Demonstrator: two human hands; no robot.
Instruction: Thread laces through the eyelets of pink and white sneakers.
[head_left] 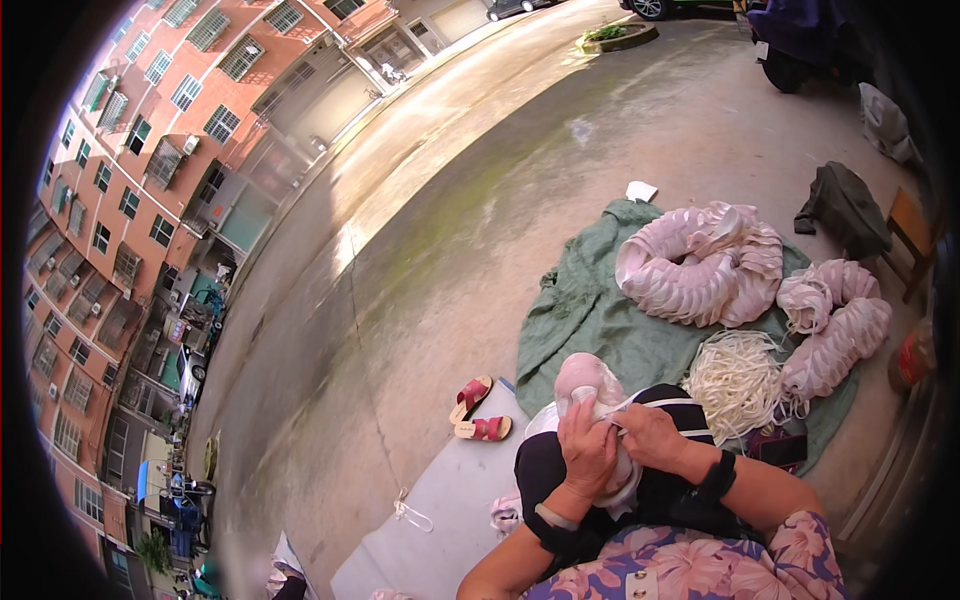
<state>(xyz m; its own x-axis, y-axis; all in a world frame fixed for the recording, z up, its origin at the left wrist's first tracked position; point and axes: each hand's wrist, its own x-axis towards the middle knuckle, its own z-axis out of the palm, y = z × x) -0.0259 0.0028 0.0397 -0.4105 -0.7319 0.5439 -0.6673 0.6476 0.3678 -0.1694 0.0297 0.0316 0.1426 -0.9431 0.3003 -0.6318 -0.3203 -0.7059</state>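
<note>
My left hand [588,447] and my right hand [650,433] meet over my lap, both closed on a pale pink fabric piece [585,380] with a thin white cord [655,404] running off to the right. More of the pale fabric hangs under my left hand. Dark bands circle both wrists. My knees in black trousers [540,465] lie beneath the hands.
A green cloth [585,310] spreads on the concrete ahead, bearing long curled stacks of pink pieces [700,265], further stacks [835,330] and a heap of white cords [735,380]. Red sandals [478,412] lie left of my knees. A wooden stool [912,235] and dark bag [845,205] stand right.
</note>
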